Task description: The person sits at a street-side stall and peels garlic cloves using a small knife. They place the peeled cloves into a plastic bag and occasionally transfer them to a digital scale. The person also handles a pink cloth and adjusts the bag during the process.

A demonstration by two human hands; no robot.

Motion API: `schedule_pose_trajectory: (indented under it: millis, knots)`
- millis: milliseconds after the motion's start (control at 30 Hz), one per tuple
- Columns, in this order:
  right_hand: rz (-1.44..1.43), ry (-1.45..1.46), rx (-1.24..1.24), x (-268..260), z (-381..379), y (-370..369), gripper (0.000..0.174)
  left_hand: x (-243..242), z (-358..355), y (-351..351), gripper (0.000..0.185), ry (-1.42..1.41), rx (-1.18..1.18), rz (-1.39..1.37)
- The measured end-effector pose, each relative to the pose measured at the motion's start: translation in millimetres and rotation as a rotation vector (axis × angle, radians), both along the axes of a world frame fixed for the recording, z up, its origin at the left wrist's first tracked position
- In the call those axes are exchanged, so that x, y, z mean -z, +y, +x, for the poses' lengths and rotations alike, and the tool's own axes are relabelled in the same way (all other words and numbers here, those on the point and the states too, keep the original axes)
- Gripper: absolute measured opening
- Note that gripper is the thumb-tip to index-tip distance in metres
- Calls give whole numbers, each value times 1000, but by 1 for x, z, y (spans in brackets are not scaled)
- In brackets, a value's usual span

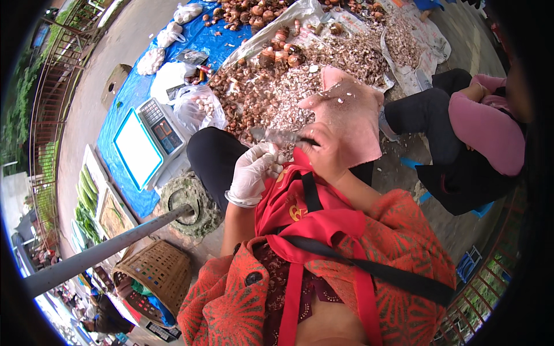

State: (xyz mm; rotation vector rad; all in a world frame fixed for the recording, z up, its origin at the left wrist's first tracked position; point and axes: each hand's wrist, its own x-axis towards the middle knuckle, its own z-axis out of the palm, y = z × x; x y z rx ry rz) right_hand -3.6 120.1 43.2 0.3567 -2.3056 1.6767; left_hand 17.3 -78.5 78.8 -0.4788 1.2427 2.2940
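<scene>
My left hand (253, 173), in a thin white glove, pinches a small pale piece (273, 149) over my lap; its exact kind cannot be told. Bare, my right hand (319, 149) is closed round the dark handle of a knife (277, 136), whose blade points left, just above the gloved fingertips. The blade is blurred. Beyond both hands lies a heap of brown corms (246, 97) beside many pale peelings (288, 101). A pink cloth (346, 125) with dirt and flakes on it covers my right knee.
On the blue tarp (106, 149) at left stand a digital scale (149, 142) and a plastic bag of peeled pieces (200, 108). A metal pole (108, 246) rises from a stone base (190, 203) near a wicker basket (158, 272). A seated person (480, 125) is at right.
</scene>
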Motion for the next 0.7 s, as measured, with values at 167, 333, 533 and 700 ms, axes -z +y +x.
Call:
schedule_pose_trajectory:
  millis: [167, 333, 533, 700]
  knots:
    - [117, 3, 48, 3, -2, -4, 23, -15, 0, 5, 20, 19, 37, -82]
    - [-32, -10, -78, -13, 4, -5, 24, -1, -1, -5, 19, 62, 20, 149]
    - [43, 84, -97, -10, 8, -13, 29, 4, 7, -2, 17, 101, 7, 41]
    - [112, 13, -2, 4, 0, -4, 27, -7, 5, 0, 21, -5, 65, -99]
